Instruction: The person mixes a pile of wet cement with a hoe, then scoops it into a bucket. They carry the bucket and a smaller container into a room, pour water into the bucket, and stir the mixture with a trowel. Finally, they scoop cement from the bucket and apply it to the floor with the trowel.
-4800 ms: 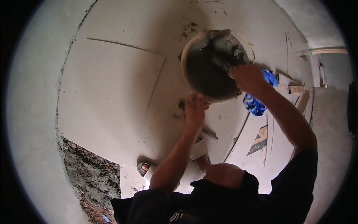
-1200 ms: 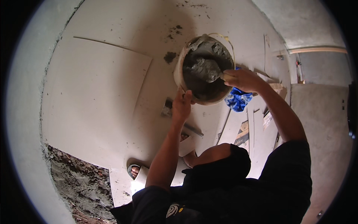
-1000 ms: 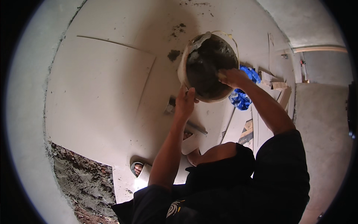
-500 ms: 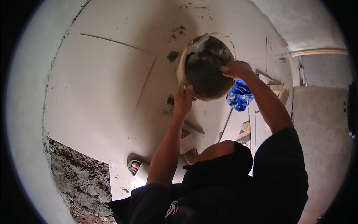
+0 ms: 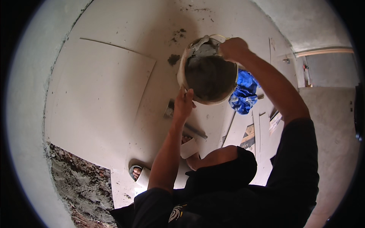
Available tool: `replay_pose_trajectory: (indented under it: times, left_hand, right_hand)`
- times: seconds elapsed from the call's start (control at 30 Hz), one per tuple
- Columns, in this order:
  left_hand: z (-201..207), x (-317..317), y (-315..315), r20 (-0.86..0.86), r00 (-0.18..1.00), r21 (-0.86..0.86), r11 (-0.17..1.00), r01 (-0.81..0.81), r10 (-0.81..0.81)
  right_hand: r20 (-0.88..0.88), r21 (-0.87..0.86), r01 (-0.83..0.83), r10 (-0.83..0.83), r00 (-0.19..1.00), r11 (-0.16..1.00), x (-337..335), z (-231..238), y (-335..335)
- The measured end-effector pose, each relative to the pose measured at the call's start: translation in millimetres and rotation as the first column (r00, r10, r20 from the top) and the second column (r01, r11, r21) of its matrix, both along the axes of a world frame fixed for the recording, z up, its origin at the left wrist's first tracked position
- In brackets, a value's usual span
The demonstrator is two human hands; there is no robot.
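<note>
A pale round bucket (image 5: 182,72) stands on the floor in front of me, with wet grey mortar (image 5: 211,78) inside. My left hand (image 5: 184,104) is closed on its near-left rim, thumb on top. Over the far right edge of the bucket, my right hand (image 5: 234,49) is closed in a fist. It grips a pale-handled tool, mostly hidden now by the fist. Lumpy mortar clings to the far inner wall, while the surface nearer me looks smooth and dark.
Crumpled blue plastic (image 5: 243,93) lies right of the bucket. Beyond it are boards and strips (image 5: 254,131). A dark flat bar (image 5: 195,131) rests near my sandalled feet. Large pale sheets (image 5: 102,76) cover the floor; rough dirt (image 5: 81,186) shows at lower left, beside a wall.
My right hand has moved up and away from me, from the bucket's right side to its far right edge. The mortar surface looks smoother. My left hand stays on the rim.
</note>
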State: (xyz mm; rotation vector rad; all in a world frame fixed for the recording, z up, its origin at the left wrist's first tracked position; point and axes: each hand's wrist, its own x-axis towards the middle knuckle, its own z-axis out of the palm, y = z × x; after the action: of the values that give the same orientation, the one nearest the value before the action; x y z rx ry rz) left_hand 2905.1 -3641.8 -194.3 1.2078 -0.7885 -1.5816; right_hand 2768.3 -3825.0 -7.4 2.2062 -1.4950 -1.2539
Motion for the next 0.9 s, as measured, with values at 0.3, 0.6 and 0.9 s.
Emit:
replay_pose_trajectory:
  times: [0.3,0.6,0.9]
  left_hand:
    - [-2.8,-1.1,-1.6,-0.041,0.999,0.010,1.000,-0.016,0.016]
    - [0.8,-0.8,-1.5,-0.026,1.000,0.033,0.999,-0.011,0.012]
    - [3.5,-1.8,-0.1,-0.087,0.996,0.038,0.999,-0.033,0.036]
  right_hand:
    - [0.205,0.012,-0.285,0.276,0.939,0.959,2.0,-63.2,73.9]
    - [0.261,0.094,-0.270,0.238,0.936,0.958,-6.1,-52.1,136.5]
    - [0.136,0.333,0.044,-0.094,0.986,0.942,-16.0,65.7,70.7]
